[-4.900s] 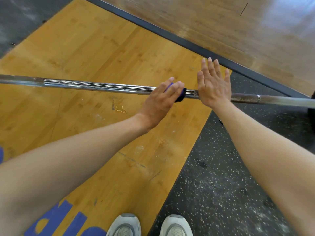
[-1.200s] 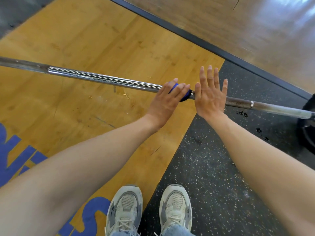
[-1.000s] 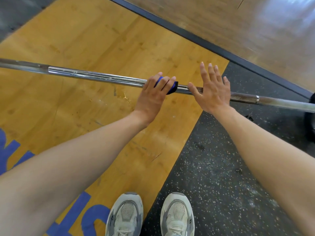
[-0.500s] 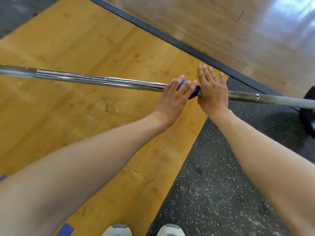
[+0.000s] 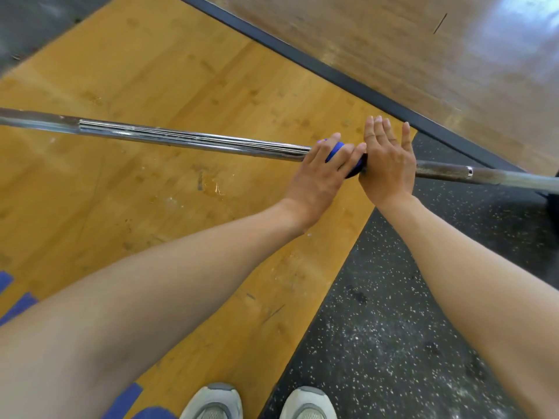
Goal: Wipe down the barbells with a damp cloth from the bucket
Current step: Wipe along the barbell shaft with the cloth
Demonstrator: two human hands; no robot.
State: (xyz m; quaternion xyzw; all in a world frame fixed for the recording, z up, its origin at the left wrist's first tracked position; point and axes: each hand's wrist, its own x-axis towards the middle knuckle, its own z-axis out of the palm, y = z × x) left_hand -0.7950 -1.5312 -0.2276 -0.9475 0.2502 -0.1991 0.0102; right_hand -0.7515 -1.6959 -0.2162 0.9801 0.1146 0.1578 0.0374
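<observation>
A long steel barbell [image 5: 193, 140] lies across the view from left to right, shiny on the left and dull and rusty right of my hands. My left hand [image 5: 317, 179] wraps a blue cloth [image 5: 334, 151] over the bar, fingers draped across it. My right hand [image 5: 388, 164] rests flat on the bar just to the right, fingers straight and pointing away, its edge touching the cloth. Both hands hide most of the cloth.
The bar hangs above a yellow wooden platform [image 5: 181, 71] with blue lettering at the lower left. Black speckled rubber flooring [image 5: 393, 328] lies to the right, a dark metal strip [image 5: 332, 74] behind. A dark weight plate [image 5: 553, 204] shows at the right edge. My shoes [image 5: 211, 403] stand below.
My left hand slid the cloth rightward along the bar from a gap a second ago until it met my right hand. My right hand stayed flat on the bar.
</observation>
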